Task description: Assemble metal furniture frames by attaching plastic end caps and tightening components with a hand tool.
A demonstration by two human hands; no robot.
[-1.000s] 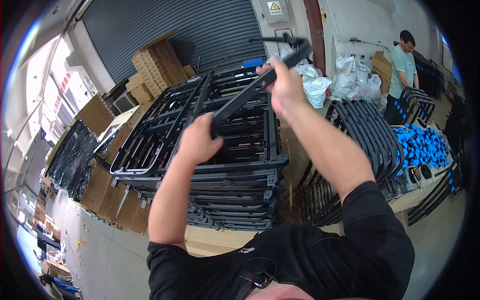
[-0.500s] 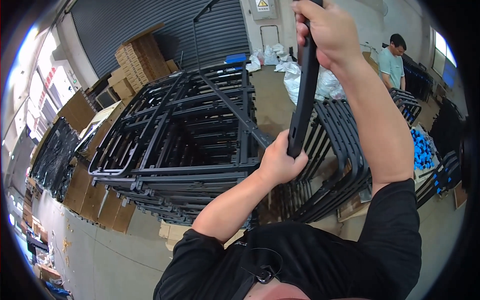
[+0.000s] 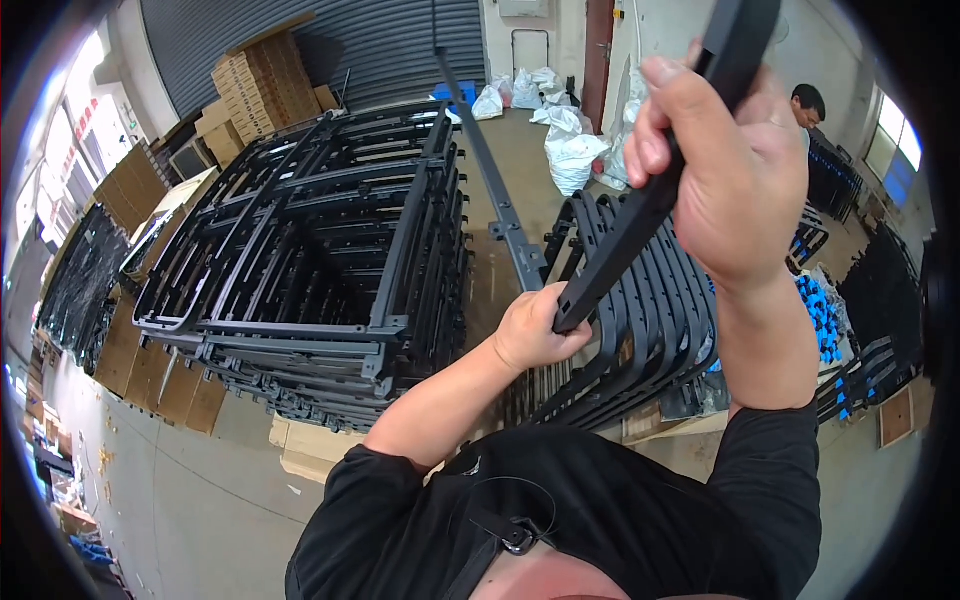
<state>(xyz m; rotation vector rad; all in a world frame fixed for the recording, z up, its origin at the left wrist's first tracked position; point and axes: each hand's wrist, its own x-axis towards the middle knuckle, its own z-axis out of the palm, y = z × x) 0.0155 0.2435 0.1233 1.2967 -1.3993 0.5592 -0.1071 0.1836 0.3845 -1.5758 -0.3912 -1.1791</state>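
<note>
My left hand (image 3: 540, 330) is closed round the lower end of a black metal frame bar (image 3: 622, 250), near my chest. This bar slants up to the right, where my right hand (image 3: 735, 165) wraps round it higher up. From beside my left hand a second black bar (image 3: 490, 175) with small brackets runs up and away to the left. Whether the two bars join is hidden by my left hand. Left of my hands lies a tall stack of black metal frames (image 3: 398, 250). Curved black tube frames (image 3: 655, 290) stand in a row just beyond and below the held bar.
White sacks (image 3: 572, 160) lie on the floor ahead, near a brown door (image 3: 598, 60). Stacked cartons (image 3: 250, 95) stand at the far left. Blue-tipped parts (image 3: 820, 315) are heaped at the right. Another person (image 3: 806, 105) stands at the far right.
The held bar has tilted further right, and my right hand is lower and closer. The second bar has swung steeper, off the frame stack. The stack now sits further left in view.
</note>
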